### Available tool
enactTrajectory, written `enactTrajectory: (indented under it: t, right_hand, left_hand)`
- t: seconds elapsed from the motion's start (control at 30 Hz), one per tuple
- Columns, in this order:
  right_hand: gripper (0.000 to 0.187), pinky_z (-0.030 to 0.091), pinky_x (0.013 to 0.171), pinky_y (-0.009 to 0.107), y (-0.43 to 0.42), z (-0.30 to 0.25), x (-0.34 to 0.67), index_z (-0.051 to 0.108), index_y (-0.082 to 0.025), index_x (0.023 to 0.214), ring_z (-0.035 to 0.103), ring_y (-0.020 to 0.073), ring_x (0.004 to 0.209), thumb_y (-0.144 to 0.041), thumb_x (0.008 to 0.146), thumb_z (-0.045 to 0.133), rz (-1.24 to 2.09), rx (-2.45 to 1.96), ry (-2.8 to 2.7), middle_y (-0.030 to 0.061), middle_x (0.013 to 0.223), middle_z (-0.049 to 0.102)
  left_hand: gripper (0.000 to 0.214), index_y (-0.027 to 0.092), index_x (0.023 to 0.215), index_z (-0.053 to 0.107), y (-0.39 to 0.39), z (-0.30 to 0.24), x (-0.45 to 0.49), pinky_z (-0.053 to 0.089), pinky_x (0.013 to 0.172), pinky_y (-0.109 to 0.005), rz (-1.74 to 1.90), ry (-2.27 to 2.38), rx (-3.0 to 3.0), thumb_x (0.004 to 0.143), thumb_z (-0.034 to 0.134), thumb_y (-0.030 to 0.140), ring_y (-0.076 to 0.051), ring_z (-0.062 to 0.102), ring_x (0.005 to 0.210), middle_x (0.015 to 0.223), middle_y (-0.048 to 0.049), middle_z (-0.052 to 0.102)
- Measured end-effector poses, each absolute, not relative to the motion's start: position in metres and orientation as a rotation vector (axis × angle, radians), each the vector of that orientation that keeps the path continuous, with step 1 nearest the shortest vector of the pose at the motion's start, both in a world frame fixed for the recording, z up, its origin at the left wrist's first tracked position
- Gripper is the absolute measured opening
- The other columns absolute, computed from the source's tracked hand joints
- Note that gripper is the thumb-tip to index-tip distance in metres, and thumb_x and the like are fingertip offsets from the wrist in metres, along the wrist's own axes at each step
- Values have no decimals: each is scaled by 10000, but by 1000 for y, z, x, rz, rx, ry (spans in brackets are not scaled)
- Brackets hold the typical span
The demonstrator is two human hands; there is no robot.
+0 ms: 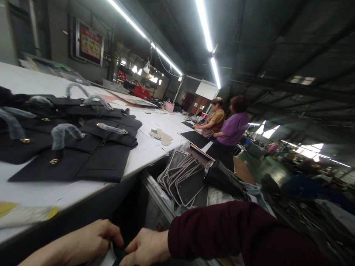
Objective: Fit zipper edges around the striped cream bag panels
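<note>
Your left hand and right hand, fingers closed, pinch a dark strip between them, its long axis running down out of view.

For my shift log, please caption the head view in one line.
Left hand and right hand hold a dark strip below a white worktable laid with black handbags.

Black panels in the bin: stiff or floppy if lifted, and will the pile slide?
The panels probably feel fairly stiff: they lean on each other in a fanned row without sagging. Each is likely light, being thin. The leaning row looks apt to slip once one is pulled.
</note>
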State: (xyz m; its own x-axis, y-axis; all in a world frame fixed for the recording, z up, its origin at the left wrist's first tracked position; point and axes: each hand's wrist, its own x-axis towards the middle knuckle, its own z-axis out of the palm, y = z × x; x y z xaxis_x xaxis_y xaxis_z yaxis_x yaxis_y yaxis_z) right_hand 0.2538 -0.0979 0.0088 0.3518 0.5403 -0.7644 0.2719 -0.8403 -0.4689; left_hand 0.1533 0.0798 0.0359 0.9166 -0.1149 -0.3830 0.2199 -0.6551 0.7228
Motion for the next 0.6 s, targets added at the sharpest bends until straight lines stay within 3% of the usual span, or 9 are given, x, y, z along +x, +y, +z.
enactTrajectory:
  t: [0.2,0.4,0.5,0.6]
  right_hand:
    - [197,343,471,203,-92,7,258,685,-225,727,449,103,553,-372,666,802,1501,-2368,-823,-68,560,482]
    - [195,302,455,204,-92,9,258,671,-203,699,408,87,514,-353,670,792,1488,-2309,-781,-73,536,482]
    - [179,261,443,218,-97,7,252,646,-177,652,350,77,465,-316,707,745,1450,-2206,-745,-74,487,430]
    - [166,345,529,211,-105,2,241,693,-156,796,437,81,541,-311,802,633,1404,-2038,-781,-48,603,541]
  left_hand:
    - [479,275,966,754,84,19,146,519,775,-317,-402,97,2274,572,490,210,-274,685,906,929,-5,748]
    - [720,247,1239,656,89,11,133,416,1075,-353,-347,122,2246,533,534,169,-280,569,1232,1287,-25,658]
    - [775,190,1351,567,92,15,118,366,1125,-351,-310,201,2258,577,568,185,-266,512,1301,1398,-58,577]
    - [725,183,1363,550,92,22,92,364,1125,-351,-209,254,2269,644,621,242,-259,518,1291,1401,-76,568]
